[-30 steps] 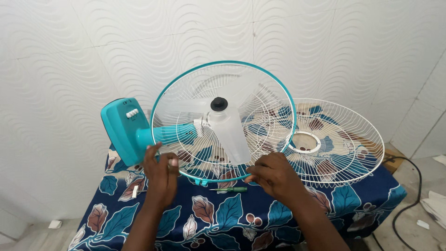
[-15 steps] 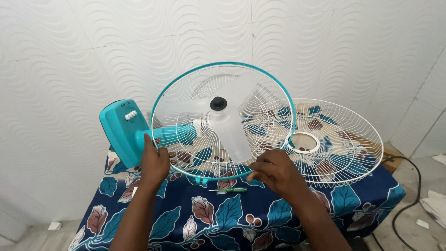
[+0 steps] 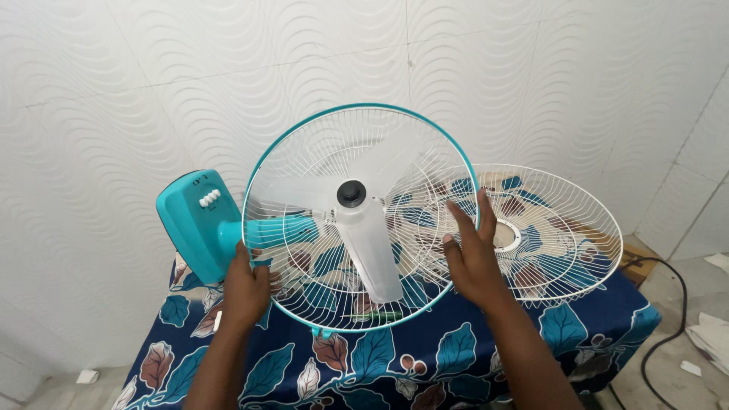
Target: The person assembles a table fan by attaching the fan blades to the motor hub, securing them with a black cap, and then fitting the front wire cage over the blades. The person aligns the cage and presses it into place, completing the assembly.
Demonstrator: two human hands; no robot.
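A teal fan lies on a table covered with a blue leaf-print cloth (image 3: 364, 364). Its rear wire guard with a teal rim (image 3: 304, 152) stands tilted toward me, with clear blades (image 3: 372, 243) and a black hub cap (image 3: 351, 193) in front. My left hand (image 3: 247, 288) grips the guard's rim at the lower left, next to the teal neck (image 3: 266, 230). My right hand (image 3: 471, 254) lies flat with fingers spread against the rim on the right side. The teal base (image 3: 196, 220) with white buttons sits at the left.
A loose white front guard (image 3: 547, 228) lies flat on the cloth to the right. A green-handled screwdriver (image 3: 383, 314) lies under the fan's lower rim. A black cable (image 3: 668, 334) runs over the floor at right. A white patterned wall stands close behind.
My right hand has gone from the bottom rim up to the right side of the guard. The guard has tipped further toward me, and my left hand has shifted slightly along the rim.
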